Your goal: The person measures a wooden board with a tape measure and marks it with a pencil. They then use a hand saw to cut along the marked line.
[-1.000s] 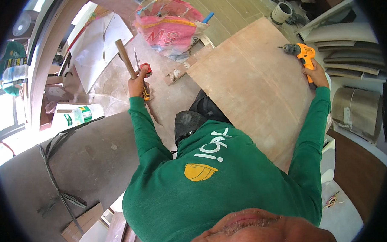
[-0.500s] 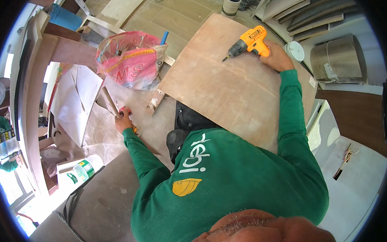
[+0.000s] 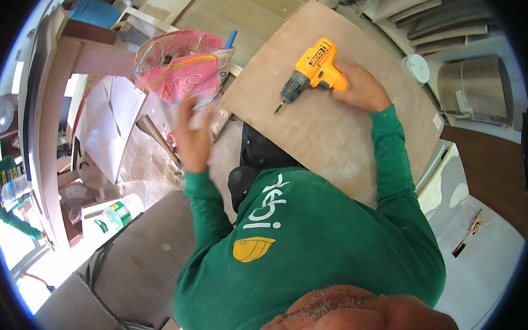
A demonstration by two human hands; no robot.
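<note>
Gripping the orange drill (image 3: 316, 67) tight with the right hand (image 3: 360, 89) on the plywood board (image 3: 344, 133), tip pointing toward the left hand (image 3: 193, 138), blurred, empty or not unclear, beside the board, near the pink bag (image 3: 179, 66).

A: Where is there free room?

B: The plywood board (image 3: 344, 127) lies bare below and beside the drill (image 3: 316, 67), which the right hand (image 3: 360, 86) grips.

A: And on the left?

B: Crowded. The left hand (image 3: 192, 138) hangs just beside the pink sack (image 3: 179, 66), above loose wood strips (image 3: 158, 139); its fingers are blurred. A white lid (image 3: 416, 68) sits off the board's right edge.
</note>
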